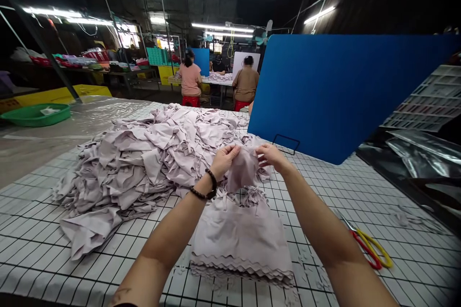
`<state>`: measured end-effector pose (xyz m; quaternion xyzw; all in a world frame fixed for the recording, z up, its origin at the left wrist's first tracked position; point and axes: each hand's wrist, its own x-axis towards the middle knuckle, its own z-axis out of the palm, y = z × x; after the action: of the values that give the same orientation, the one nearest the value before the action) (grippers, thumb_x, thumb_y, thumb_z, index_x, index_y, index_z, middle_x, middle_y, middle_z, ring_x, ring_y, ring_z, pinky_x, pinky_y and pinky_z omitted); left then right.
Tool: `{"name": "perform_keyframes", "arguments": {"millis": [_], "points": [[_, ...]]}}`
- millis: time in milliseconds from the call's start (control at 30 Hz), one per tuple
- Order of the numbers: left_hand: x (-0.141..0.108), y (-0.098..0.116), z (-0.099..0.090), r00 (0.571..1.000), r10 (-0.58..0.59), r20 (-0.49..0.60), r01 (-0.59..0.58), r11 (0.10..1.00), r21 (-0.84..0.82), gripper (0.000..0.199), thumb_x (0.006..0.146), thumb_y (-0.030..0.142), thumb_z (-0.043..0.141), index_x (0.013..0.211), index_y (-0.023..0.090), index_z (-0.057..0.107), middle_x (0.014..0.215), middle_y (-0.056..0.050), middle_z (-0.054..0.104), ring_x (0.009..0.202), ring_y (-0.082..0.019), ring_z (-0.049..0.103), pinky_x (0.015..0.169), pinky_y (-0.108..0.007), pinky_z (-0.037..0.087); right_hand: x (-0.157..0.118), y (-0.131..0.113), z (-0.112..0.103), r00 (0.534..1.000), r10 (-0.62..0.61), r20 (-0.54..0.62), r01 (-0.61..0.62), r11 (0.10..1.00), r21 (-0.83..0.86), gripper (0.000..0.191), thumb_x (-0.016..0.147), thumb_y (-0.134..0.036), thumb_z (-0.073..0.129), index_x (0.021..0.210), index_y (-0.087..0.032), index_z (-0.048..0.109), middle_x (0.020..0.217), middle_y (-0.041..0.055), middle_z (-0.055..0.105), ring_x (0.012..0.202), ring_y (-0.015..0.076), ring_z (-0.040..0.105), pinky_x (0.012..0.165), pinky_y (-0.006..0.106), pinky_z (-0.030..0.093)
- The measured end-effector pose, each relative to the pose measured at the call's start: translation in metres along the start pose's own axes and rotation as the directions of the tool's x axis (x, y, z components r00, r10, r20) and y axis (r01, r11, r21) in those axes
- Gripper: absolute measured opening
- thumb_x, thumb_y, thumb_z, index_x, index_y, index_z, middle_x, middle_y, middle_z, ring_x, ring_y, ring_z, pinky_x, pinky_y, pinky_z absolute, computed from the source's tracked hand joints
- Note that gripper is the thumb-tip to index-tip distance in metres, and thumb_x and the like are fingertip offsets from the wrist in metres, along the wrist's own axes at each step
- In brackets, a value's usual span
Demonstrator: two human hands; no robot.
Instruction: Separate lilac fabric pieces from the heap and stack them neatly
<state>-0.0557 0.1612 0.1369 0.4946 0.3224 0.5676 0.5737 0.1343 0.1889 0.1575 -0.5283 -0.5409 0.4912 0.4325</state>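
Note:
Between my two hands hangs a thin pale mauve garment piece (242, 170), lifted above the table. My left hand (226, 157), with dark bead bracelets at the wrist, pinches its upper left edge. At the upper right edge, the fingers of my right hand (269, 156) are closed on the same cloth. Just below and nearer to me lies a neat stack of matching garments (241, 235) with scalloped hems. A large loose heap of the same mauve fabric (144, 158) spreads out to the left of my hands.
Red-and-yellow-handled scissors (370, 247) lie right of my right forearm on the grid-patterned tablecloth (144, 259). A big blue board (334, 91) stands at the right in a black wire stand (286, 144). A green basin (38, 114) sits far left. Other people sit at a table behind.

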Motion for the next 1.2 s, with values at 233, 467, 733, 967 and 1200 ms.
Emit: {"name": "perform_keyframes", "arguments": {"millis": [233,467,733,967,1200], "points": [[0.003,0.007,0.006,0.983,-0.047,0.178,0.001,0.968,0.251,0.041,0.07,0.051,0.066,0.083,0.012,0.064,0.071,0.0,0.059,0.062,-0.009,0.048,0.057,-0.02,0.037,-0.013,-0.028,0.012,0.826,-0.221,0.518,0.35,0.922,-0.164,0.049,0.062,-0.019,0.067,0.11,-0.02,0.058,0.107,0.0037,0.061,0.087,0.0157,0.057,0.073,0.026,0.047],[-0.008,-0.021,-0.001,0.978,-0.098,0.186,0.052,0.969,0.24,0.044,0.07,0.053,0.067,0.088,0.014,0.057,0.065,0.003,0.052,0.053,-0.006,0.044,0.05,-0.018,0.033,-0.005,-0.037,-0.003,0.836,-0.049,0.547,0.32,0.853,-0.412,0.027,0.059,-0.026,0.073,0.084,-0.016,0.07,0.073,0.0005,0.066,0.067,0.0147,0.058,0.056,0.022,0.044],[-0.012,-0.06,-0.043,0.897,-0.227,0.379,-0.2,0.557,0.806,0.033,0.071,0.044,0.066,0.084,0.014,0.067,0.079,-0.004,0.067,0.071,-0.018,0.06,0.06,-0.025,0.045,-0.001,-0.042,-0.059,0.928,-0.337,0.157,0.368,0.89,-0.27,0.045,0.063,-0.03,0.071,0.106,-0.019,0.064,0.084,0.0026,0.064,0.069,0.0131,0.056,0.06,0.025,0.046],[0.007,-0.014,-0.067,0.948,-0.018,0.319,-0.297,0.313,0.902,0.026,0.076,0.041,0.062,0.07,0.016,0.063,0.073,-0.005,0.06,0.079,-0.021,0.054,0.075,-0.031,0.041,0.004,-0.011,-0.101,0.979,-0.202,0.004,0.17,0.813,-0.557,0.022,0.061,-0.031,0.068,0.077,-0.016,0.068,0.073,0.0034,0.065,0.068,0.015,0.055,0.059,0.024,0.042],[0.022,0.029,-0.087,0.901,0.128,0.415,-0.431,0.147,0.89,0.042,0.06,0.059,0.071,0.06,0.017,0.065,0.097,-0.008,0.06,0.095,-0.023,0.051,0.086,-0.034,0.038,-0.01,-0.007,-0.111,0.997,-0.076,0.024,0.08,0.971,-0.225,0.028,0.055,-0.028,0.075,0.071,-0.016,0.055,0.057,-0.0034,0.05,0.048,0.0067,0.042,0.042,0.02,0.028]]}}
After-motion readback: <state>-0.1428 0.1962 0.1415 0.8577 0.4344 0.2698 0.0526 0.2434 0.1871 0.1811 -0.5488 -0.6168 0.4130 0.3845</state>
